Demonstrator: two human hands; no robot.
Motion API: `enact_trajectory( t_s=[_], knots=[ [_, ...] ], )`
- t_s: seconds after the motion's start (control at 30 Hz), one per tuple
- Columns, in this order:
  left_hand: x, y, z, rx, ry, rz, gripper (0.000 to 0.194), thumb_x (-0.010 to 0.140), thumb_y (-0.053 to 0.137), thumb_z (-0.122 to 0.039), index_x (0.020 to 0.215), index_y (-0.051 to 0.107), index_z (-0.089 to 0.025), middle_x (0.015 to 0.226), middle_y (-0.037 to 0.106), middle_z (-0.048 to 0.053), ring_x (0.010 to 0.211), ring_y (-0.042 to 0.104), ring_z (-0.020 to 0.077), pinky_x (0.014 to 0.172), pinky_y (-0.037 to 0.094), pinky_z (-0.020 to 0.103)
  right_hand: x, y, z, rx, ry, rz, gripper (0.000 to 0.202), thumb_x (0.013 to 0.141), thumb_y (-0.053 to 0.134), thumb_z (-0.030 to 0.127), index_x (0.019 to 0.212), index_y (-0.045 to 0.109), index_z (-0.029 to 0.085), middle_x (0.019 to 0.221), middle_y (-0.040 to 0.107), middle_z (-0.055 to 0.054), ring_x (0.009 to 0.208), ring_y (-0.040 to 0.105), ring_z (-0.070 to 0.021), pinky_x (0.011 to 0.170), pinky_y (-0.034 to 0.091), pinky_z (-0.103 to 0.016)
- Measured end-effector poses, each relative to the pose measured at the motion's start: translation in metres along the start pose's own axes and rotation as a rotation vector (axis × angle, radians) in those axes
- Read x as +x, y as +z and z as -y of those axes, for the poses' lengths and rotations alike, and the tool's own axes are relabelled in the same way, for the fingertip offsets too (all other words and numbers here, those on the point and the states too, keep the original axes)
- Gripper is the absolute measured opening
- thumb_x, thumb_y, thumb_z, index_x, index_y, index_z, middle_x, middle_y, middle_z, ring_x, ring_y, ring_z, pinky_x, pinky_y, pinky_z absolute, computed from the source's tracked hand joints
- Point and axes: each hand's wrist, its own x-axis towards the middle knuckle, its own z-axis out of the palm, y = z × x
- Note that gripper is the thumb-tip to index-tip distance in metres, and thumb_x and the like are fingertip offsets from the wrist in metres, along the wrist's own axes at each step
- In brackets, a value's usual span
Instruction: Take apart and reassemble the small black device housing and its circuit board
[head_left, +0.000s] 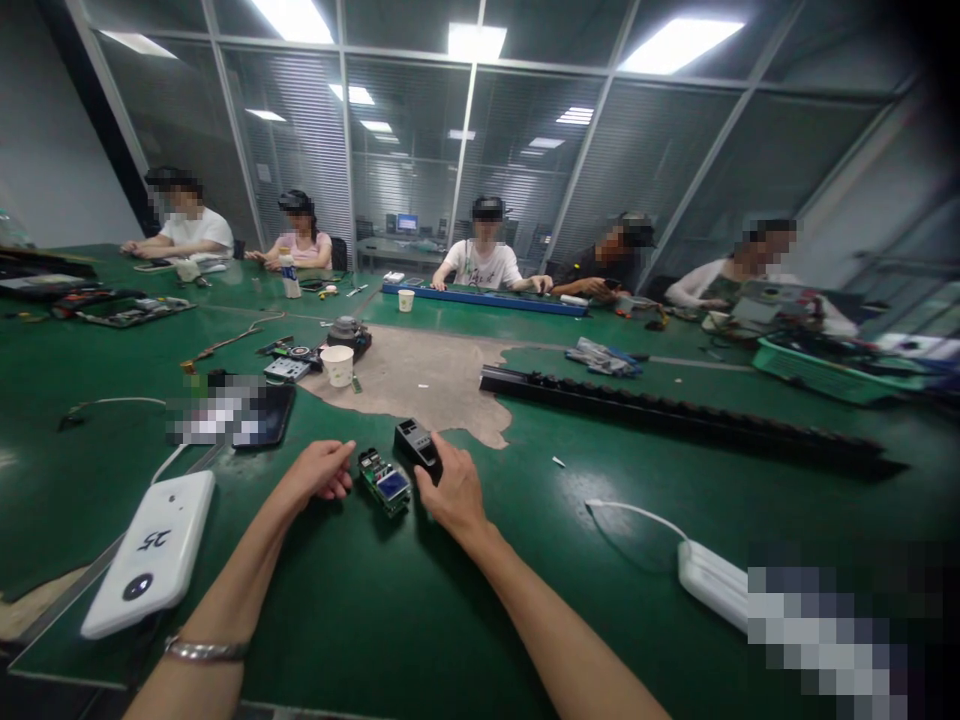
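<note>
My right hand grips a small black plastic housing with slots in its top, held at the table's surface or just above it. To the left of it lies a green circuit board assembly with a small blue screen, touched by neither hand. My left hand rests by the board's left side, fingers curled in and thumb and forefinger close together. Whatever those fingers might hold is hidden. A bracelet circles the left wrist.
Around me on the green table are a white power bank, a dark tablet, a paper cup, a long black rail, a white cable and a green basket. Several people sit along the far side.
</note>
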Motion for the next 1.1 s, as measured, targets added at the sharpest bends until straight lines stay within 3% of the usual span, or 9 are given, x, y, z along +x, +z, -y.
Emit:
enact_trajectory(
  t_s=[0.2,0.37,0.6,1.1],
  knots=[
    [-0.002,0.002,-0.003,0.003,0.002,-0.016,0.050,0.072,0.046,-0.069,0.075,0.049,-0.018,0.058,0.063,0.003,0.042,0.056,0.0119,0.040,0.035,0.021,0.003,-0.008,0.010,0.158,0.062,-0.051,0.048,0.082,0.055,0.037,0.127,0.049,0.019,0.113,0.062,-0.009,0.098,0.059,-0.0239,0.087,0.045,-0.038],
    [-0.001,0.001,-0.002,-0.042,-0.019,-0.036,0.057,0.070,0.041,-0.074,0.074,0.050,-0.018,0.056,0.063,0.003,0.041,0.056,0.0133,0.040,0.036,0.021,0.000,-0.019,0.031,0.278,-0.023,-0.033,0.047,0.083,0.055,0.039,0.126,0.050,0.020,0.113,0.062,-0.008,0.097,0.060,-0.0221,0.085,0.048,-0.036],
    [0.001,-0.002,0.002,-0.046,0.053,-0.029,0.065,0.070,0.029,-0.081,0.066,0.049,-0.019,0.048,0.057,0.001,0.033,0.045,0.0104,0.034,0.027,0.020,-0.010,-0.018,0.045,0.183,-0.171,0.015,0.051,0.080,0.057,0.036,0.126,0.050,0.015,0.108,0.063,-0.012,0.097,0.058,-0.0256,0.088,0.046,-0.040],
    [-0.002,-0.001,-0.001,-0.025,0.047,-0.037,0.066,0.065,0.032,-0.083,0.064,0.048,-0.019,0.048,0.057,0.001,0.033,0.043,0.0097,0.035,0.025,0.021,-0.020,-0.014,0.047,0.043,-0.218,0.157,0.051,0.077,0.059,0.041,0.121,0.052,0.017,0.103,0.064,-0.010,0.094,0.058,-0.0250,0.086,0.044,-0.039]
  ],
)
